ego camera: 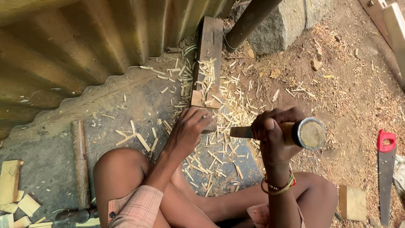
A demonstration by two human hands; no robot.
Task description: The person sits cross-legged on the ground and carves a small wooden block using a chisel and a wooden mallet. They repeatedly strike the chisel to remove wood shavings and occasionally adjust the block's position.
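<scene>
Chisel [270, 131] clenched in right hand [274, 137], axis level, blade pointing left toward left hand [190, 128] pinching a sliver.

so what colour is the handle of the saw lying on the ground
Red; the saw handle shows best in the head view, at the right edge.

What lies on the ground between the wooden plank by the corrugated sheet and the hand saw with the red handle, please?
In the head view, between the wooden plank and the hand saw lie pale wood shavings on bare dirt, plus the right hand gripping a chisel.
</scene>
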